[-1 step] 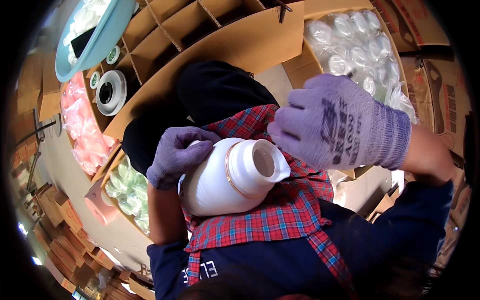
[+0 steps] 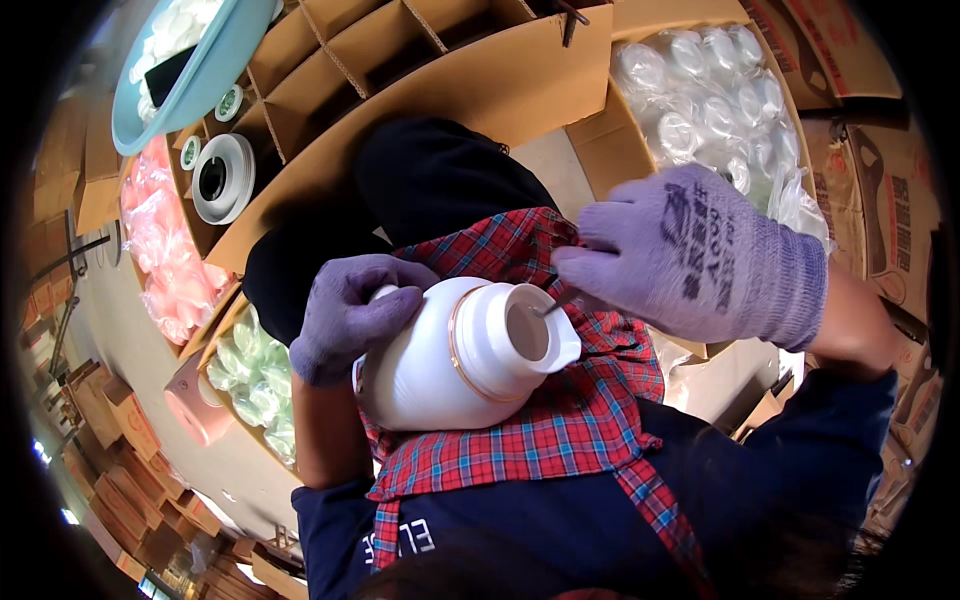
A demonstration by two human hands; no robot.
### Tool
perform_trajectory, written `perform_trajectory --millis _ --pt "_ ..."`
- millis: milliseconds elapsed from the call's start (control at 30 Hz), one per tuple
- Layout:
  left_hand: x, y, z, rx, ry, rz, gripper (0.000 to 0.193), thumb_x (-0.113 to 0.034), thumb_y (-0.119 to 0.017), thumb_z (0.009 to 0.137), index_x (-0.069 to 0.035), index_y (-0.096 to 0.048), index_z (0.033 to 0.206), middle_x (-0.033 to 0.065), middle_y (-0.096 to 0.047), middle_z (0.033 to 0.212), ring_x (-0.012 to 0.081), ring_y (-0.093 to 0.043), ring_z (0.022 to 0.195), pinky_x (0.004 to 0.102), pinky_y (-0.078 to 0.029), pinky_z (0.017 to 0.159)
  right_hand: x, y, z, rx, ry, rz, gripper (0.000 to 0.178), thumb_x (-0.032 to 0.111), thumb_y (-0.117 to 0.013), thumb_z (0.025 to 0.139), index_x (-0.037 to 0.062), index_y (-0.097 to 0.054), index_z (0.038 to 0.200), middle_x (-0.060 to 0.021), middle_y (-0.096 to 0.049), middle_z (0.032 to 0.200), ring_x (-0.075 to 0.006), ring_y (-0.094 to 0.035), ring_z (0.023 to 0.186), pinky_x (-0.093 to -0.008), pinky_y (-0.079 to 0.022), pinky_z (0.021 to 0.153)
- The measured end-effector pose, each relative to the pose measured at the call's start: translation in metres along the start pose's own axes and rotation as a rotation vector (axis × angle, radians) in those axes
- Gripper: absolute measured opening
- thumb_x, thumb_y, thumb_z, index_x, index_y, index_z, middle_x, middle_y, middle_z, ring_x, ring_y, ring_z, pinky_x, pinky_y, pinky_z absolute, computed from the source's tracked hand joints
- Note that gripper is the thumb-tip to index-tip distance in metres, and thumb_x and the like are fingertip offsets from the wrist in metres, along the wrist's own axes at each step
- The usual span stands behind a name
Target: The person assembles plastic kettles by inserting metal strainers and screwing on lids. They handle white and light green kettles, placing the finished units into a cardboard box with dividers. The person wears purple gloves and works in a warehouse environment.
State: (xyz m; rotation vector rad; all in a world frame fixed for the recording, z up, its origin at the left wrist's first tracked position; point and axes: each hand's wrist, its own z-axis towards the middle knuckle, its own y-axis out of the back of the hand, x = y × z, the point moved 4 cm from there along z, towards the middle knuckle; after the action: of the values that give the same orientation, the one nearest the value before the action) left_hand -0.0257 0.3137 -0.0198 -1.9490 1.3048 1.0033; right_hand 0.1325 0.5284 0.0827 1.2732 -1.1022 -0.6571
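Fingers [image 2: 380, 268] of the left hand [image 2: 335, 320], in a purple glove, are closed on the handle side of a white jug [image 2: 440, 360], the thumb pressed along it. The jug lies tilted on the person's lap, its mouth and spout turned to the right; a gold band [image 2: 457, 340] rings its shoulder. The right hand [image 2: 680, 260], gloved alike, is curled around a thin rod [image 2: 565, 299], whose tip is at the jug's mouth; whether it touches the inner wall, I cannot tell.

Under the jug is a red plaid apron [image 2: 520, 450], worn over a dark shirt [image 2: 740, 490], with dark trousers [image 2: 440, 180] beyond.

Past the knees stands a divided carton [image 2: 480, 85]. At its left end sit a white ring-shaped part [image 2: 239, 178] and two small green-and-white discs [image 2: 229, 103]. Farther left, a blue basin [image 2: 205, 85] holds white pieces [image 2: 178, 28] and a dark flat rectangle [image 2: 168, 77].

Below the basin are pink wrapped parts [image 2: 170, 265], then pale green ones [image 2: 250, 385], with a pink bin [image 2: 195, 405] beside them on the floor [image 2: 235, 470]. To the right, a box holds clear-wrapped parts [image 2: 705, 95], with brown cartons [image 2: 885, 205] beyond.
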Motion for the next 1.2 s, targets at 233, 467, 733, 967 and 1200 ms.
perform_trajectory --millis 233,467,733,967,1200 --pt "-0.030 -0.011 -0.052 -0.248 -0.338 0.378 0.033 -0.015 -0.079 0.072 0.001 -0.053 0.062 0.0204 -0.075 0.097 0.0242 -0.072 0.079 0.0322 -0.056 0.070 0.022 -0.014 -0.027 0.316 -0.250 0.475 0.022 0.030 -0.065 0.096 0.0085 -0.064 0.101 -0.0117 -0.063 0.080 -0.0313 -0.067 0.072 -0.0431 -0.054 0.064" --pt "-0.041 -0.039 -0.080 -0.414 -0.382 0.623 0.035 -0.018 -0.083 0.072 -0.001 -0.054 0.063 0.0202 -0.074 0.099 0.0301 -0.073 0.083 0.0355 -0.058 0.073 0.024 -0.014 -0.022 0.547 -0.207 0.474 0.026 0.031 -0.059 0.099 0.0063 -0.065 0.096 -0.0147 -0.065 0.075 -0.0326 -0.069 0.073 -0.0443 -0.055 0.066" --pt "-0.039 -0.045 -0.076 -0.364 -0.472 0.659 0.035 -0.017 -0.084 0.073 -0.001 -0.054 0.064 0.0203 -0.074 0.100 0.0303 -0.074 0.084 0.0357 -0.059 0.074 0.024 -0.003 -0.006 0.432 -0.134 0.296 0.022 0.027 -0.062 0.093 0.0072 -0.071 0.091 -0.0138 -0.068 0.074 -0.0289 -0.073 0.076 -0.0418 -0.059 0.068" --pt "-0.030 -0.038 -0.069 -0.344 -0.473 0.615 0.034 -0.016 -0.084 0.073 0.000 -0.056 0.065 0.0218 -0.074 0.099 0.0289 -0.074 0.084 0.0356 -0.059 0.074 0.007 -0.022 0.000 0.438 -0.122 0.085 0.013 0.022 -0.065 0.088 0.0114 -0.070 0.092 -0.0096 -0.068 0.084 -0.0251 -0.072 0.081 -0.0391 -0.057 0.066" --pt "-0.032 -0.032 -0.072 -0.354 -0.534 0.617 0.029 -0.006 -0.074 0.069 0.001 -0.047 0.064 0.0264 -0.073 0.102 0.0293 -0.072 0.081 0.0351 -0.056 0.073 0.015 -0.001 -0.001 0.003 0.055 -0.170 0.031 0.022 -0.071 0.077 0.0133 -0.071 0.106 0.0012 -0.060 0.083 -0.0140 -0.062 0.070 -0.0284 -0.049 0.055"
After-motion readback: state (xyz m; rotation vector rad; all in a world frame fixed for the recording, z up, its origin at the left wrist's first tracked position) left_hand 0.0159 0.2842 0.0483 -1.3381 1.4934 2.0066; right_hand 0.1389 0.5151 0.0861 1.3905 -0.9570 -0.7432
